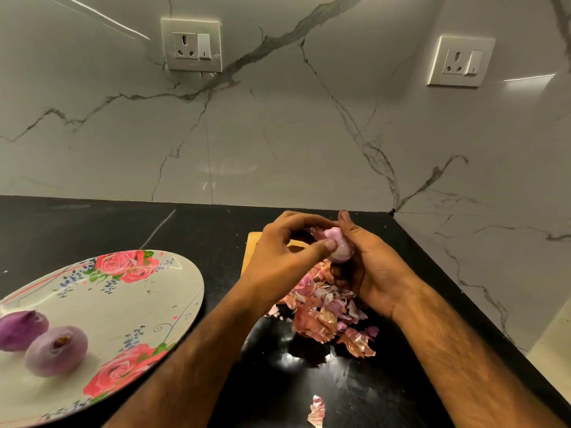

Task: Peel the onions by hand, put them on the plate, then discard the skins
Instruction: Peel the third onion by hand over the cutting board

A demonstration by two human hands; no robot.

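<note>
Lighting dim, warm, from overhead. We note thin glare streaks on the marble wall (pixel 278 134), upper left and right, and smeared white reflections on the black surface (pixel 293 362) toward its near edge. We see wide-angle bending at frame edges; plate (pixel 123 304) and peeled onions (pixel 55 350) there look soft.

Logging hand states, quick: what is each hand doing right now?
Left hand: thumb and fingers pinch the onion.
Right hand: grips the same onion.

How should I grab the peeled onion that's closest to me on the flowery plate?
Probably from above and the right, fingers cupped round its smooth, wide middle. The onion lies on the plate with its brown end facing up, and a second onion sits close on its left, so that side is crowded.
</note>
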